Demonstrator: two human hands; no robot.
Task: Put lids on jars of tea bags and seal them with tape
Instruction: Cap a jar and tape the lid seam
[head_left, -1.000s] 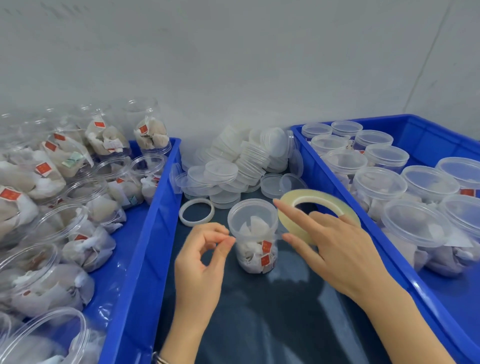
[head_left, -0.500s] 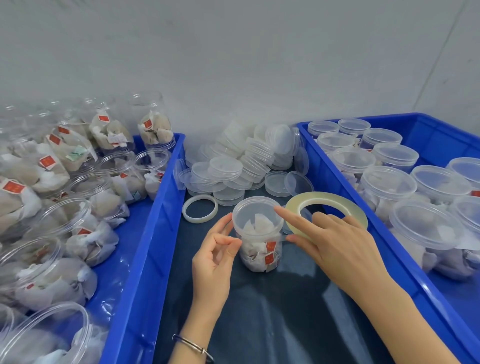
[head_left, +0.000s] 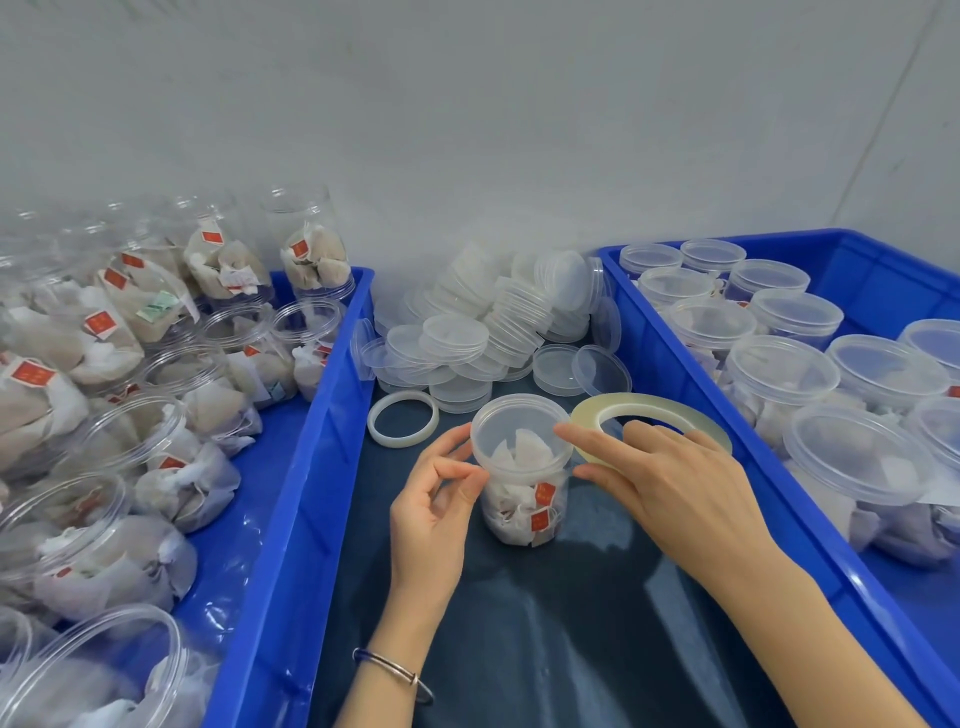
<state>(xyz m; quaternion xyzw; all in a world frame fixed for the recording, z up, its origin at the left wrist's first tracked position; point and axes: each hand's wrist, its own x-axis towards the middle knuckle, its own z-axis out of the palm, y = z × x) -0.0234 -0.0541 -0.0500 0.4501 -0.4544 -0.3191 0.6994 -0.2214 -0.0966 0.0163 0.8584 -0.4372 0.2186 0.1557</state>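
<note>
A clear lidded jar of tea bags with red tags stands upright on the dark table surface between two blue crates. My left hand is at the jar's left side, thumb and forefinger pinched together against the lid rim; whether tape is between them is too fine to tell. My right hand holds a large yellowish roll of clear tape just right of the lid, its forefinger touching the lid's edge. A pile of loose clear lids lies behind the jar.
The left blue crate holds several open jars of tea bags. The right blue crate holds several lidded jars. A white tape ring lies flat left of the jar. A grey wall stands close behind.
My left hand rose from beside the jar's lower body to its lid rim. The right hand with the tape roll closed in against the lid. The camera view shifted slightly.
</note>
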